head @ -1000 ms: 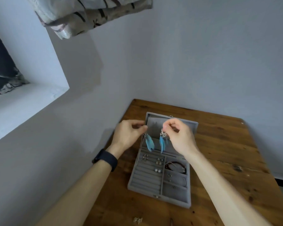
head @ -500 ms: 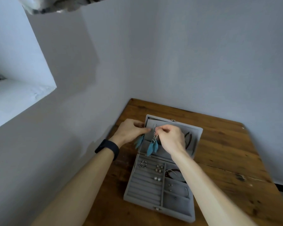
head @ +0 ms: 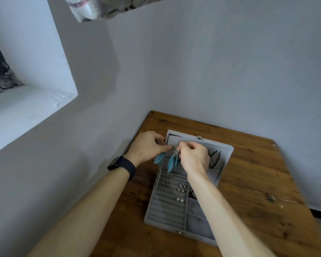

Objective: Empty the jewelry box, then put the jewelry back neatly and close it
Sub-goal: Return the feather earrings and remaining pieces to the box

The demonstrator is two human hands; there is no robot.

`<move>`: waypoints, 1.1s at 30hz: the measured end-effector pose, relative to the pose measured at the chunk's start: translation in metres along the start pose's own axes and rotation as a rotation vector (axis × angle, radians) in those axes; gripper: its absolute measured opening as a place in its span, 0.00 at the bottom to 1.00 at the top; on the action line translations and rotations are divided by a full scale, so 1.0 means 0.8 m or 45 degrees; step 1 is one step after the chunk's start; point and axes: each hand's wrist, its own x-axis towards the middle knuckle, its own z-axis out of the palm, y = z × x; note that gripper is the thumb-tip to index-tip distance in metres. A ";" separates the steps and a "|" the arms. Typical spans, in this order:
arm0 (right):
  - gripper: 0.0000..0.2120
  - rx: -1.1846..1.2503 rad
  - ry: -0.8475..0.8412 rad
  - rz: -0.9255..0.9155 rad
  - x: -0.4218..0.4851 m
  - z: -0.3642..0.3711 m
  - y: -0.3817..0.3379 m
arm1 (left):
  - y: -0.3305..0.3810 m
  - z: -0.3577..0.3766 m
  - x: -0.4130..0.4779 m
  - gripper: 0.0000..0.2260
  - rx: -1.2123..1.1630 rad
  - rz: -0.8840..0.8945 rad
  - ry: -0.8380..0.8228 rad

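A grey velvet jewelry box (head: 165,217) lies open on the wooden table, its lid (head: 224,151) tilted back toward the wall. My left hand (head: 148,147) grips the lid's left edge, and one blue feather earring (head: 159,158) hangs below it. My right hand (head: 193,156) pinches the hook of a second blue feather earring (head: 172,162) against the inside of the lid. Small stud earrings (head: 181,189) and rings (head: 165,183) sit in the ring rolls. A dark bracelet (head: 192,194) lies in a right compartment, partly hidden by my right forearm.
The wooden table (head: 258,191) stands in a corner, with grey walls behind and to the left. A white window ledge (head: 26,106) juts out at the left. Patterned cloth (head: 104,6) hangs at the top. A black watch (head: 121,165) sits on my left wrist.
Both hands moved from above the tray back to the lid, carrying the feather earrings. The earrings now hang against the lid's inside left part. The camera view shifted.
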 end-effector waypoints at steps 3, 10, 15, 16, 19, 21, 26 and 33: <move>0.13 0.023 -0.022 0.022 -0.004 0.003 0.000 | 0.002 -0.008 -0.003 0.25 0.161 0.052 -0.007; 0.11 0.167 -0.085 0.124 -0.011 0.006 -0.004 | 0.006 -0.017 -0.013 0.24 0.193 0.076 -0.014; 0.09 0.197 -0.138 0.194 -0.011 0.006 -0.005 | 0.004 -0.025 -0.010 0.24 0.131 0.054 -0.079; 0.09 0.212 -0.153 0.201 -0.010 0.006 -0.005 | 0.004 -0.026 -0.009 0.25 0.111 0.046 -0.086; 0.08 0.250 -0.187 0.229 -0.009 0.005 -0.005 | 0.005 -0.025 -0.008 0.26 0.077 0.032 -0.090; 0.08 0.238 -0.211 0.242 -0.009 0.003 -0.005 | 0.005 -0.023 -0.011 0.25 0.057 0.042 -0.070; 0.08 0.268 -0.277 0.292 -0.007 0.002 -0.001 | 0.004 -0.021 -0.012 0.26 -0.015 0.027 -0.063; 0.08 -0.267 -0.307 -0.232 -0.013 -0.011 0.024 | 0.003 -0.019 -0.016 0.25 -0.064 0.013 -0.043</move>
